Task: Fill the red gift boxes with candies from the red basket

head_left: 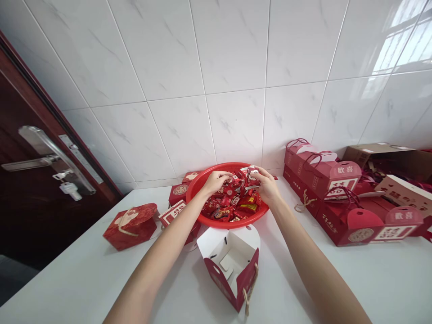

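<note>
A red plastic basket [193, 198] full of wrapped candies [248, 208] stands by the wall. Over its right side, my right hand [267, 185] is closed on a red and white candy packet [250, 176]. My left hand [216, 183] reaches over the left rim, its fingers pinched together among red wrappers; what they grip is partly hidden. In front of the basket, between my forearms, an open dark red gift box [224, 274] shows a white inside with nothing in it. A twisted rope handle [250, 292] hangs from its right side.
A closed red gift box [131, 225] sits at the left, with more boxes [173, 212] beside the basket. Stacked dark red boxes [324, 180] and an open cardboard carton [378, 155] fill the right. A tiled wall [232, 121] bounds the back; a door [40, 180] is at left.
</note>
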A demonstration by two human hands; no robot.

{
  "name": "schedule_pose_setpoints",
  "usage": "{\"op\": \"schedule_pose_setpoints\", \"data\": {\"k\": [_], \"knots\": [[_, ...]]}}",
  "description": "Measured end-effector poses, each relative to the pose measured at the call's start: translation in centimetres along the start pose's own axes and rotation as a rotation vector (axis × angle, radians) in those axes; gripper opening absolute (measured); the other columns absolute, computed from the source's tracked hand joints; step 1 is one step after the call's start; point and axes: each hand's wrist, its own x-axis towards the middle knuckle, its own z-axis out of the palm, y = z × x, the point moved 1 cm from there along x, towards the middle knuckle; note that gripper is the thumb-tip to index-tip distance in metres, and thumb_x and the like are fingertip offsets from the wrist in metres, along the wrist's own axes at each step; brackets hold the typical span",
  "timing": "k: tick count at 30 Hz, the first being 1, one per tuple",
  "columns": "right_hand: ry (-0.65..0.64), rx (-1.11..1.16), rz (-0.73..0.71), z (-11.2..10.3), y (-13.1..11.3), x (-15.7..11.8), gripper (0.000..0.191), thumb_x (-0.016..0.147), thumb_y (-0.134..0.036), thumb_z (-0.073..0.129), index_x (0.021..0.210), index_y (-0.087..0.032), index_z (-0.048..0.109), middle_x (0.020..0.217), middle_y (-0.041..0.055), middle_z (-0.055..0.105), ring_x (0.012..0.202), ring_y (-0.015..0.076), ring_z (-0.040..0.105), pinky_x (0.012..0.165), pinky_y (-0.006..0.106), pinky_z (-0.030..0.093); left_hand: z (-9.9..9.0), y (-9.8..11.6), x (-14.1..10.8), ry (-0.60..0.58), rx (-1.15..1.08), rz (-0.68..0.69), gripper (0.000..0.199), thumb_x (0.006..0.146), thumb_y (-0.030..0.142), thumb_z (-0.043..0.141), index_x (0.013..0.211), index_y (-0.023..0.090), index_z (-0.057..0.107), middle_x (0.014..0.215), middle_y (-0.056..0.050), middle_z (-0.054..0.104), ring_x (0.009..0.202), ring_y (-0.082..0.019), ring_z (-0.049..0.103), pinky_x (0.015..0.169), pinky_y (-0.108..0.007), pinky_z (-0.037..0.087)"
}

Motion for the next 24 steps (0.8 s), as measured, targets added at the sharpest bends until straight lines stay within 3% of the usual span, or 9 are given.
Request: {"op": "schedule_pose_setpoints", "data": {"k": [5, 10, 16, 19, 21, 24], "knots": [[0.01, -0.004, -0.001, 0.0, 0.0, 0.1, 0.035, 0.05, -0.027, 0.078, 0.084, -0.024, 0.069, 0.069, -0.0046, 0.069, 0.06, 0.0155, 0.059, 0.05, 0.027, 0.046, -0.1, -0.7, -0.1, 0.015, 0.132, -0.026, 0.031, 0.082, 0.013, 0.054, 0.099, 0.019, 0.078, 0.108, -0.007, 0.078, 0.103, -0.023, 0.071, 0.095, -0.036, 0.055], [0.025, 0.013, 0.002, 0.2, -0.1, -0.1, 0.029, 0.048, -0.027, 0.078, 0.075, -0.022, 0.07, 0.064, -0.0043, 0.067, 0.058, 0.0139, 0.057, 0.049, 0.026, 0.045, 0.2, -1.3, -0.7, -0.119, 0.31, -0.012, 0.041, 0.063, 0.007, 0.071, 0.102, 0.021, 0.077, 0.114, -0.008, 0.075, 0.108, -0.03, 0.069, 0.1, -0.041, 0.052], [0.022, 0.025, 0.012, 0.3, -0.2, -0.1, 0.028, 0.046, -0.028, 0.079, 0.071, -0.021, 0.07, 0.062, -0.0042, 0.067, 0.058, 0.0134, 0.056, 0.048, 0.025, 0.045, 0.8, -1.2, -0.8, -0.228, 0.45, 0.019, 0.062, 0.065, 0.016, 0.078, 0.125, 0.024, 0.067, 0.129, -0.011, 0.069, 0.124, -0.035, 0.06, 0.106, -0.047, 0.045], [0.016, 0.023, 0.01, 0.2, -0.2, -0.2, 0.028, 0.048, -0.028, 0.079, 0.073, -0.021, 0.07, 0.063, -0.0043, 0.067, 0.057, 0.0131, 0.056, 0.047, 0.024, 0.044, 1.1, -0.5, -1.0, -0.302, 0.481, 0.064, 0.077, 0.059, 0.025, 0.086, 0.133, 0.029, 0.061, 0.137, -0.009, 0.063, 0.129, -0.035, 0.056, 0.109, -0.047, 0.042], [0.01, 0.022, 0.009, 0.2, -0.1, -0.2, 0.028, 0.049, -0.028, 0.079, 0.074, -0.021, 0.069, 0.064, -0.0041, 0.068, 0.057, 0.0131, 0.057, 0.047, 0.024, 0.042, 1.3, -0.1, -1.2, -0.362, 0.505, 0.083, 0.072, 0.054, 0.027, 0.089, 0.123, 0.03, 0.068, 0.134, -0.007, 0.063, 0.127, -0.035, 0.056, 0.108, -0.044, 0.043], [0.01, 0.026, 0.007, 0.1, -0.1, -0.2, 0.031, 0.049, -0.028, 0.08, 0.076, -0.02, 0.069, 0.064, -0.004, 0.068, 0.057, 0.0135, 0.057, 0.047, 0.024, 0.042, 1.3, 0.4, -1.2, -0.404, 0.53, 0.07, 0.035, 0.057, 0.024, 0.086, 0.09, 0.023, 0.077, 0.115, -0.008, 0.069, 0.112, -0.034, 0.064, 0.098, -0.039, 0.049]]}}
